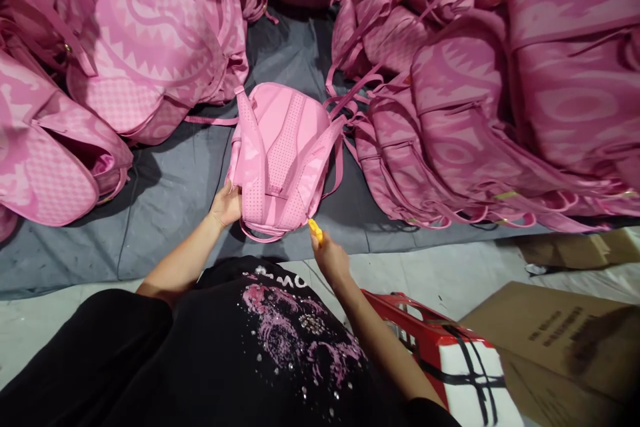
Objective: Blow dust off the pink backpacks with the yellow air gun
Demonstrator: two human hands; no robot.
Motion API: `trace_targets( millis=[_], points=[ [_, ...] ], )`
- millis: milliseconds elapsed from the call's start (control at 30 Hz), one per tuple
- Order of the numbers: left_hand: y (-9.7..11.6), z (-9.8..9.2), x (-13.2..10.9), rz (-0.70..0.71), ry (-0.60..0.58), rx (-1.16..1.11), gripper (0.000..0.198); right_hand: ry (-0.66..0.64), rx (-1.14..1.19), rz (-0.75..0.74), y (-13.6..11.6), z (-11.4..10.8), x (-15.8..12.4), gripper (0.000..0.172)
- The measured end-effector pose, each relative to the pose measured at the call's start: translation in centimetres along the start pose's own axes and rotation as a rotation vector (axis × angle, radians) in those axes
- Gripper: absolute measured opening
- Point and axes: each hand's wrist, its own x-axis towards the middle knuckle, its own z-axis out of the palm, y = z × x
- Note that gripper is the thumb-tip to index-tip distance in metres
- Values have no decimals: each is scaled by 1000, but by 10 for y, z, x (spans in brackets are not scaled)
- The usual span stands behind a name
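Note:
A small pink backpack (284, 140) lies with its straps and padded back panel facing up, its top handle toward me. My left hand (227, 205) grips the backpack's near left side, thumb on top and the other fingers partly hidden beneath it. Closed around yellow thread snips (315, 230), my right hand (330, 257) is beside the near right corner of the bag. The tip of the snips points at the lower end of the right strap; whether it touches the fabric I cannot tell.
Several pink backpacks (160, 47) are piled on the left, with more pink bags (460, 100) in rows on the right. Grey sheeting (170, 213) lies under them. Near my right arm stand a red and white container (450, 353) and a cardboard box (555, 333).

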Motion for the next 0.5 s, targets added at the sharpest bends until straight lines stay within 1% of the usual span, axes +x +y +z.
trace_targets(
  millis=[133,200,267,333,400,467,500],
  points=[
    [-2,2,3,-33,-18,-19,52,6,32,39,4,-1,4,42],
    [-2,3,5,-52,-23,-22,53,-4,46,40,8,-5,-1,42],
    [-2,4,7,-51,-21,-34,56,-21,62,35,16,-9,-17,42],
    [-2,3,9,-37,-14,-56,57,-54,73,50,25,-9,-41,43],
    [-3,3,10,-36,-20,-71,59,-103,74,61,31,-5,-67,40],
    [-4,5,11,-39,-40,-61,60,-160,67,29,28,3,-84,37],
    [-4,7,11,-36,-54,-44,60,-188,60,-4,24,8,-87,36]
  ],
)
